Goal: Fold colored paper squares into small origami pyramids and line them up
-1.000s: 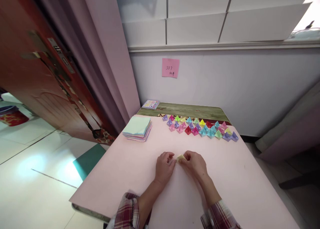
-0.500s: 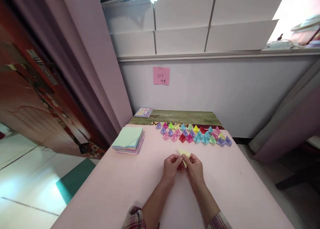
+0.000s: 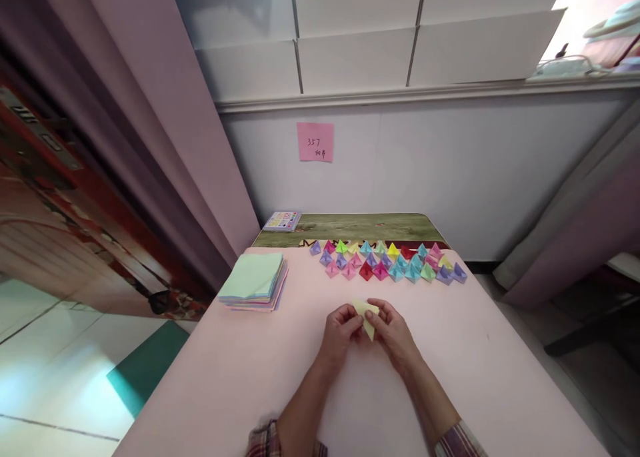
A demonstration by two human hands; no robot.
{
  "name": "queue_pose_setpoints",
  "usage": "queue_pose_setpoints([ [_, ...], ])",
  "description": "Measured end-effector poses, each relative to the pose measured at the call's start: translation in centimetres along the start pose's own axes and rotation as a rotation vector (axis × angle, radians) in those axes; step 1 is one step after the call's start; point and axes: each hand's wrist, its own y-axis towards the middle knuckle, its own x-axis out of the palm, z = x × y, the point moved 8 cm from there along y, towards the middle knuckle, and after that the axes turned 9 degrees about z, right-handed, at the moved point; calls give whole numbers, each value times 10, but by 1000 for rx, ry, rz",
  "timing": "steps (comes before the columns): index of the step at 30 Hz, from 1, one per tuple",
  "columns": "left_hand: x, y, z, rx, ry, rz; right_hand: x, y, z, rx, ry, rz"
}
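My left hand point(image 3: 339, 332) and my right hand point(image 3: 395, 330) meet over the middle of the pink table point(image 3: 225, 384). Both pinch a small folded piece of pale yellow paper point(image 3: 366, 312), held just above the tabletop, its point hanging down between my fingers. Beyond my hands, several small folded paper shapes in many colours point(image 3: 385, 262) lie in rows near the table's far edge. A stack of coloured square paper sheets point(image 3: 254, 280), pale green on top, sits to the far left of my hands.
A small printed packet point(image 3: 283, 220) lies on a green-brown surface point(image 3: 380, 227) behind the pink table. A pink note point(image 3: 315, 141) is stuck to the white wall. A red-brown door point(image 3: 55, 204) and a pink curtain point(image 3: 165, 110) stand at left.
The yellow paper has come up off the table and is now held between both hands' fingertips. The view has shifted slightly; my hands stay near the table's middle.
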Motion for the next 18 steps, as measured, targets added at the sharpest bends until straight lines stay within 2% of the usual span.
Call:
queue_pose_setpoints([
  [4, -4, 1, -1, -26, 35, -20, 2, -2, 3, 69, -10, -67],
  [9, -6, 2, -4, -32, 72, -17, -3, 0, 6, 52, 34, -6],
  [18, -18, 4, -1, 30, 127, 83, 11, -8, 7, 31, -107, -164],
])
